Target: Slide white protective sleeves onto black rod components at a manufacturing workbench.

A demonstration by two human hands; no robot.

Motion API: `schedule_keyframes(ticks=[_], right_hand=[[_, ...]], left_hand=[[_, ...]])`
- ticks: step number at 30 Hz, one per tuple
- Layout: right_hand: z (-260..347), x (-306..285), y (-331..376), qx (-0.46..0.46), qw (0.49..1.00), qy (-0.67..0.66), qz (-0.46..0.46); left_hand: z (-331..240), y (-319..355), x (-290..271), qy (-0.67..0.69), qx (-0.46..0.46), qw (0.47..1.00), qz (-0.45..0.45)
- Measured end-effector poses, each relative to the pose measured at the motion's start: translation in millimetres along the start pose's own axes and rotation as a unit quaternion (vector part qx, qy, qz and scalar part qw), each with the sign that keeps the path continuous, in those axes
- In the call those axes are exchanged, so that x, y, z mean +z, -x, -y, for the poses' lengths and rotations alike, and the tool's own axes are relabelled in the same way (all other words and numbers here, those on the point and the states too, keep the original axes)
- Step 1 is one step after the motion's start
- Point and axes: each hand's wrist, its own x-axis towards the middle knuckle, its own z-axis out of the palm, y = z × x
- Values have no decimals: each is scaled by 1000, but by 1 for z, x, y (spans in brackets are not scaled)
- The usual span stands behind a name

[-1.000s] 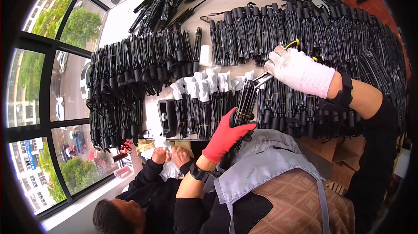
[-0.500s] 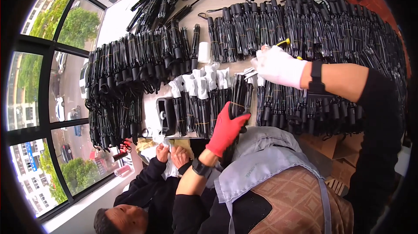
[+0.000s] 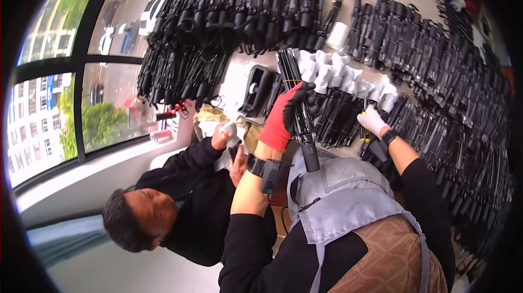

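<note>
My left hand (image 3: 283, 116), in a red and black glove, is wrapped round a folded black umbrella frame (image 3: 305, 129). Its ribs point up and away, and its handle hangs down toward my apron. In a white glove, my right hand (image 3: 373, 121) is closed on a yellow-handled hand tool (image 3: 365, 133) with a narrow metal tip, whose exact kind is unclear. That hand is beside a row of umbrella frames (image 3: 333, 116) with white wrappings (image 3: 327, 69) over their upper ends.
Dense rows of black umbrella frames (image 3: 234, 4) cover the table's far left, with more rows (image 3: 430, 59) at right. A black case (image 3: 256, 90) and a white roll (image 3: 338, 35) lie between. At my left a seated co-worker (image 3: 201, 200) handles a greyish-white piece. Windows line the left.
My left hand has lifted an umbrella frame from the front row toward me. My right hand, with the tool, has come down and nearer. The view has swung left.
</note>
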Motion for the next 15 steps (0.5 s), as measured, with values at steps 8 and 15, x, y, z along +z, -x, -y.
schedule_keyframes(ticks=[8, 15], right_hand=[[-13, 14, -17, -3, 996, 61, -62], [-15, -51, 38, 43, 998, 47, 16]], left_hand=[[-96, -4, -70, -325, 54, 930, -161], [-233, 11, -226, -783, 27, 519, -343]])
